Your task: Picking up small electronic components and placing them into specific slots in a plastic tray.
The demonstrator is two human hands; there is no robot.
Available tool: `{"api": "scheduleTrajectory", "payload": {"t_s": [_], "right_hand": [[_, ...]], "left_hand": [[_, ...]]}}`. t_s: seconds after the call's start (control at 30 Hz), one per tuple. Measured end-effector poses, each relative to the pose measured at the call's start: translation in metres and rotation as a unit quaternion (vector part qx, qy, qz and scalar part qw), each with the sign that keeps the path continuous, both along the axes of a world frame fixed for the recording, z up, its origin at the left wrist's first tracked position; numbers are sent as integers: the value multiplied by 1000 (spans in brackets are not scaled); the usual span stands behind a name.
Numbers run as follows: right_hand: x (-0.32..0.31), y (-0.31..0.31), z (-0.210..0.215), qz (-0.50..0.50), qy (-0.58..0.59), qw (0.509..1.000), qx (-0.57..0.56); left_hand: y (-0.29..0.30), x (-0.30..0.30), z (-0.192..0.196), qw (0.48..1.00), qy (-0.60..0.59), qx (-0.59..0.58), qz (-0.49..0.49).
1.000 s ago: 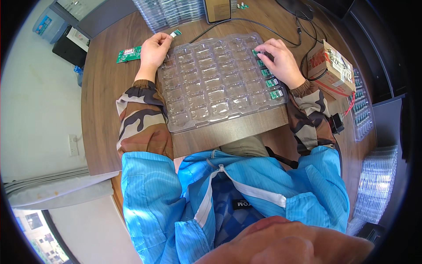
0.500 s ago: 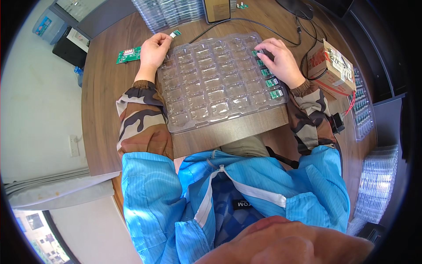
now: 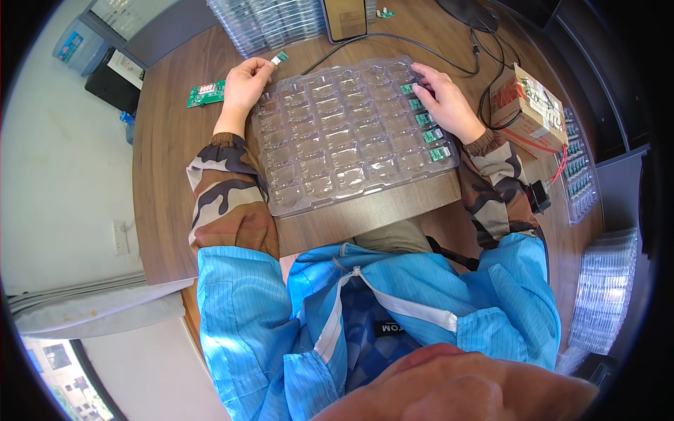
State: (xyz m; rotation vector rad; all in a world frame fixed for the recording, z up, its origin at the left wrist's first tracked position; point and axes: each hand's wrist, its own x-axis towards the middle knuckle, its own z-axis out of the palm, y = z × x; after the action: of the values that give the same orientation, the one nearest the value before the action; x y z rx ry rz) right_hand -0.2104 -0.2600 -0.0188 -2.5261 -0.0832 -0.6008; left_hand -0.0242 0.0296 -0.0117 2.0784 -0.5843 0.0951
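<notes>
My left hand [image 3: 247, 84] pinches a small green circuit board [image 3: 281, 56] with a pale metal end, held just past the far left corner of a clear plastic tray [image 3: 344, 156]. The tray lies in front of me and has rows of pockets. Small green circuit boards [image 3: 432, 135] sit in several pockets of its rightmost column. My right hand [image 3: 448, 105] rests over the tray's right edge, fingers stretched and apart. Its thumb is beside the farthest boards of that column, and nothing shows in its grasp. Left of my left hand lies a green board with a red display [image 3: 206, 92].
Stacked clear trays [image 3: 267, 24] and a phone-like device [image 3: 345, 19] stand at the back. A black cable [image 3: 421, 43] runs behind the tray. To the right are a cardboard box [image 3: 528, 116], a filled tray [image 3: 580, 172] and another tray stack [image 3: 604, 295].
My right hand's fingers have straightened and shifted slightly off the farthest board in the right column, which now shows more plainly. My left hand keeps its board in nearly the same place.
</notes>
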Motion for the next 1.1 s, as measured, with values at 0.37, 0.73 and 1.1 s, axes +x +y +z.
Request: {"api": "scheduleTrajectory", "payload": {"t_s": [0.37,0.73,1.1], "right_hand": [[-4,11,7,4,26,999,28],[-3,8,8,30,22,998,44],[-7,14,15,26,27,998,60]], "left_hand": [[-9,6,18,999,24,19,-38],[-30,1,7,995,15,48,-86],[-31,-28,12,976,-132,165,-59]]}}
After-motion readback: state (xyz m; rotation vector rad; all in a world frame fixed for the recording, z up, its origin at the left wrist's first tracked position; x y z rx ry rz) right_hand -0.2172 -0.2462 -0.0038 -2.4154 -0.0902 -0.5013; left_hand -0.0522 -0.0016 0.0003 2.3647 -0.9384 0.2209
